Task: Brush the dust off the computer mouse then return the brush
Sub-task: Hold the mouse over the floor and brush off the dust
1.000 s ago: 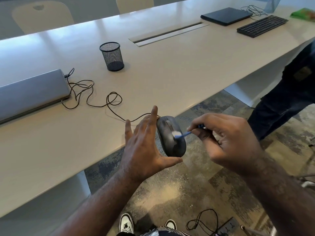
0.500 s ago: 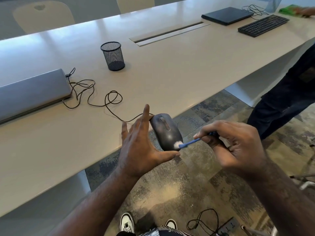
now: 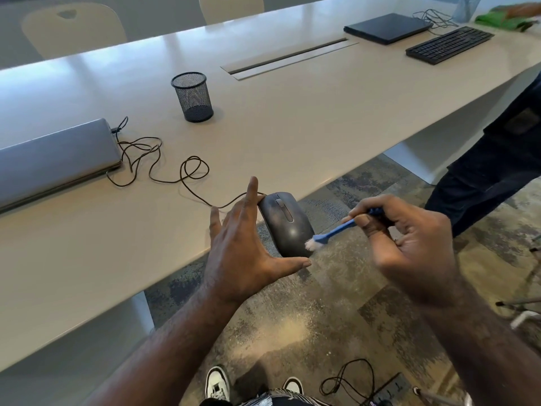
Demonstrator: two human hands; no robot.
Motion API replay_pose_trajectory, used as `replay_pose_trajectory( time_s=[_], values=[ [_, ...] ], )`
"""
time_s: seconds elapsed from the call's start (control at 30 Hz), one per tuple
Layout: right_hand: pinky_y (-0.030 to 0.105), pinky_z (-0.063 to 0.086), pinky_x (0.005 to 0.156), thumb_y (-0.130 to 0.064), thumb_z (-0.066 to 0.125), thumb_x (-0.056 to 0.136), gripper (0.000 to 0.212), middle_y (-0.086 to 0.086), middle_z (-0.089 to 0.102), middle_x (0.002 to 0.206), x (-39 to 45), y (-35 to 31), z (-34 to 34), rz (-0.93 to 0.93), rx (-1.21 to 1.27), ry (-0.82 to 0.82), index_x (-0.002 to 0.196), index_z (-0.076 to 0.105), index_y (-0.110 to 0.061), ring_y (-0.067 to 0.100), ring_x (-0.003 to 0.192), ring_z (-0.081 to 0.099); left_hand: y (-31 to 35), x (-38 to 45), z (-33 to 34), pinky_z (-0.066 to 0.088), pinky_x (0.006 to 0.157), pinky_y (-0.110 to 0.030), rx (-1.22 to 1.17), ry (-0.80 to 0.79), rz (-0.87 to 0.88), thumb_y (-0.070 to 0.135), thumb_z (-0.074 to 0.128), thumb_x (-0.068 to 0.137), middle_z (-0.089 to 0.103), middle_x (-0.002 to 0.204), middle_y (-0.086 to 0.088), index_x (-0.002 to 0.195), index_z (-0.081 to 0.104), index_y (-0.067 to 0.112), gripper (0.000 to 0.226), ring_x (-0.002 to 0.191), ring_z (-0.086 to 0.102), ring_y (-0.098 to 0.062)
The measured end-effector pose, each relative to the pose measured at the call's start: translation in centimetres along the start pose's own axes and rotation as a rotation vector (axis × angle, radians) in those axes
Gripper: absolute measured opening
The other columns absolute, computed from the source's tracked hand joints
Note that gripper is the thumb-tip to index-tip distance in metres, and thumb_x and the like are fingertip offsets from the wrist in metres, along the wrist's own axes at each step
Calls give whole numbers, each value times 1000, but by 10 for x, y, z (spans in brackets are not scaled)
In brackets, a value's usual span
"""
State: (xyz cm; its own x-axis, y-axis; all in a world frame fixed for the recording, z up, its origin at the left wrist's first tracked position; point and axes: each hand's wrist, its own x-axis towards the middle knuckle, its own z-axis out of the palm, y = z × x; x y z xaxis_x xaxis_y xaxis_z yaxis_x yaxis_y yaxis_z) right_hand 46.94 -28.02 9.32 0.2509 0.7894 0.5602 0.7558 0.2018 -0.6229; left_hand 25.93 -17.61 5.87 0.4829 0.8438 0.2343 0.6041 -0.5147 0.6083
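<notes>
A dark grey wired computer mouse (image 3: 285, 222) is held off the near edge of the table, above the floor. My left hand (image 3: 241, 250) grips it, thumb under its rear end and fingers along its left side. My right hand (image 3: 409, 244) pinches a small blue brush (image 3: 333, 231) by its handle. The white bristles touch the mouse's rear right flank. The mouse's black cable (image 3: 164, 168) trails in loops across the table to a closed grey laptop (image 3: 55, 159).
A black mesh pen cup (image 3: 193, 96) stands on the white table (image 3: 292, 127). A black laptop (image 3: 388, 27), a black keyboard (image 3: 449, 44) and a green cloth (image 3: 503, 20) lie at the far right. Another person's dark-trousered legs (image 3: 497, 159) stand on the right. Chairs line the far side.
The brush has swept from the middle of the mouse's back down to its rear right edge. My right hand drew back rightward. My left hand tilted the mouse slightly.
</notes>
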Motion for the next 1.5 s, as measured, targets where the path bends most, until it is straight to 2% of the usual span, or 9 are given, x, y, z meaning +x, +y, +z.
replay_pose_trajectory(
  time_s=[0.17,0.27,0.47,0.57,0.7,0.83,1.07,1.33,1.5],
  values=[
    [28,56,54,-5,68,90,11,-4,72,81,3,-6,-4,103,114,79,95,72,-14,13,65,66,0,-1,0,-2,121,-52,-9,3,0,90,61,48,41,150,9,156,-10,29,143,140,32,-8],
    [39,59,58,-16,64,89,9,-10,73,81,3,-12,1,162,193,35,92,70,-21,13,69,69,3,-1,0,-1,122,-52,-21,6,-1,90,61,48,42,149,9,156,-7,27,143,140,33,-9],
    [46,49,44,-8,65,93,16,3,71,73,7,-4,7,249,114,154,93,68,-23,35,58,63,3,-2,0,1,121,-54,-24,8,17,88,64,48,42,150,7,156,-7,28,143,141,34,-11],
    [41,51,42,-7,65,94,12,2,71,77,8,-1,5,200,103,163,98,70,-17,28,55,65,2,-3,1,1,121,-54,-23,9,17,89,63,47,42,150,7,156,-7,28,143,141,34,-10],
    [14,49,51,-1,68,89,12,3,73,80,3,-2,5,37,100,13,96,72,-9,7,62,62,1,-2,1,0,121,-54,-15,15,19,88,63,48,41,151,6,156,-7,27,143,141,33,-11],
    [15,55,64,-3,68,84,10,1,74,81,6,-4,1,-50,128,-43,91,72,-8,9,72,68,1,-2,0,-1,121,-55,7,3,21,91,60,48,39,153,3,155,-11,29,143,143,31,-13],
    [38,55,52,-9,67,92,14,0,75,84,27,-3,15,-19,57,74,102,75,-16,21,65,68,9,-6,4,-5,121,-52,29,-42,100,83,71,50,33,156,6,155,-14,32,144,140,13,7],
    [39,57,58,-8,70,87,15,-3,75,86,29,-7,9,-214,-20,-192,99,74,-17,19,71,70,5,-8,0,-6,121,-53,72,-70,89,83,67,52,32,157,1,153,-19,31,143,145,19,-7],
    [39,58,59,-7,68,87,13,-1,74,84,32,-12,6,-224,-2,-113,97,73,-13,17,72,69,8,-8,2,-10,120,-51,88,-95,103,83,66,52,30,158,2,153,-21,30,143,147,17,-7]
  ],
)
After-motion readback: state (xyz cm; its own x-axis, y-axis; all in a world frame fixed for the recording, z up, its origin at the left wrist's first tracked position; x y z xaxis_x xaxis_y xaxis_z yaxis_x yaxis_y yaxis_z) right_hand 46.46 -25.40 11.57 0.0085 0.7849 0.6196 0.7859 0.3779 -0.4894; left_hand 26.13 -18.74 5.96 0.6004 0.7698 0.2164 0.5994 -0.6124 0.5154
